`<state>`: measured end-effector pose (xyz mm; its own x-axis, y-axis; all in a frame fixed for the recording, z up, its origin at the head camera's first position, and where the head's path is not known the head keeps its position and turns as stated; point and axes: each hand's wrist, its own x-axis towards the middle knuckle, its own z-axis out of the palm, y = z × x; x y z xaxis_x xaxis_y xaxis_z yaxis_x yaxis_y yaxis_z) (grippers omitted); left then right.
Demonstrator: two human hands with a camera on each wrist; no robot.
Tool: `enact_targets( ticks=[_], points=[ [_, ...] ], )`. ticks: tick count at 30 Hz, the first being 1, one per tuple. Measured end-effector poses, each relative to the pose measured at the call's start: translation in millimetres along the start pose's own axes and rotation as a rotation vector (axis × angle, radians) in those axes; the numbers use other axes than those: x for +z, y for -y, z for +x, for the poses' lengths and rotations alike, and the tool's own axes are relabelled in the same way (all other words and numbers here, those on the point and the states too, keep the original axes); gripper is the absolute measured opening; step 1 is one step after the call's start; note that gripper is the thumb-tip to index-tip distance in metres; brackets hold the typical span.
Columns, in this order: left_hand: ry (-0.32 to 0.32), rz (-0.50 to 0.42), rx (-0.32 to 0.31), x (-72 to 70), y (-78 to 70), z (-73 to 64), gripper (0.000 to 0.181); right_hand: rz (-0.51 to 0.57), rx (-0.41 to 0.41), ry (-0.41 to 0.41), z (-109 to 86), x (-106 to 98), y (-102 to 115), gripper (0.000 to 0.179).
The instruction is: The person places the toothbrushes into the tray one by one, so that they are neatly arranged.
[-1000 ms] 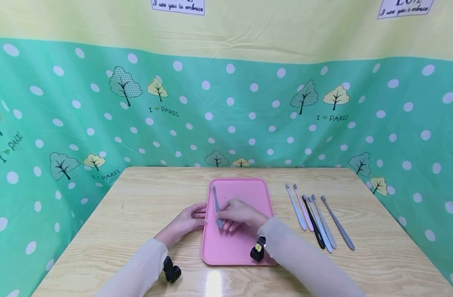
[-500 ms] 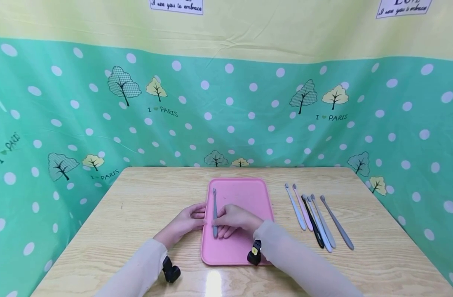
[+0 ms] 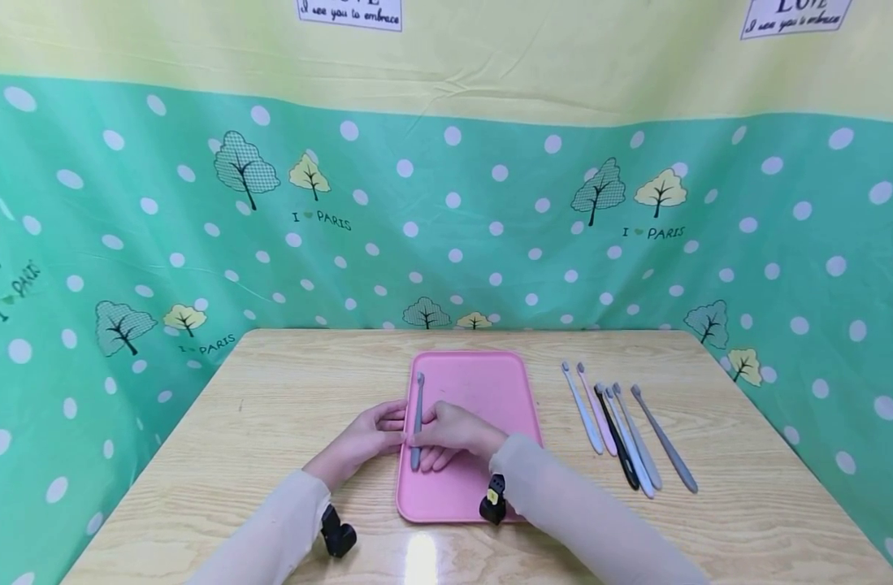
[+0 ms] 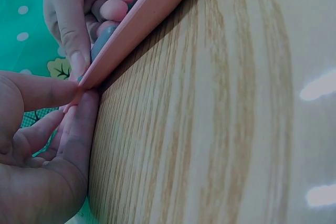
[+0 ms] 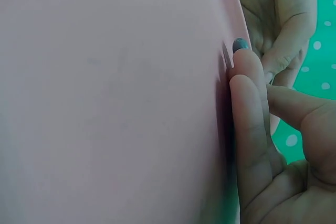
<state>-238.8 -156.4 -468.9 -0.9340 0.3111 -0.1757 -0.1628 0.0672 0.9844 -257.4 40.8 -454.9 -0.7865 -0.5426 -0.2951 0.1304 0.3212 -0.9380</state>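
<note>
A dark grey toothbrush (image 3: 419,400) lies lengthwise along the left side of a pink tray (image 3: 483,382), bristle head toward the far edge. My right hand (image 3: 457,435) pinches its handle between thumb and fingers, close over the tray floor. The rounded handle end (image 5: 240,44) shows past my fingertips in the right wrist view. At the tray's left rim my left hand (image 3: 361,443) holds the edge. In the left wrist view the thumb and a finger (image 4: 50,92) meet at the rim (image 4: 131,32), one on either side of it.
Right of the tray, several toothbrushes lie side by side on the wooden table (image 3: 292,366): a light blue one (image 3: 583,410), a pink one (image 3: 598,410), a black one (image 3: 617,443) and a grey one (image 3: 665,439) among them. A patterned curtain (image 3: 446,227) hangs behind.
My right hand has shifted left and slightly toward me with the grey toothbrush, which now stands closer to the tray's left rim and less slanted. My left hand has stayed at the rim.
</note>
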Motion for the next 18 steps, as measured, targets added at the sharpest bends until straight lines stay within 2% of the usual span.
enact_targets(
  ticks=[18],
  points=[
    [-0.007,0.016,-0.012,0.2,-0.9,-0.7,0.067,-0.079,0.027,-0.061,-6.2,-0.3,2.2,0.047]
  ],
)
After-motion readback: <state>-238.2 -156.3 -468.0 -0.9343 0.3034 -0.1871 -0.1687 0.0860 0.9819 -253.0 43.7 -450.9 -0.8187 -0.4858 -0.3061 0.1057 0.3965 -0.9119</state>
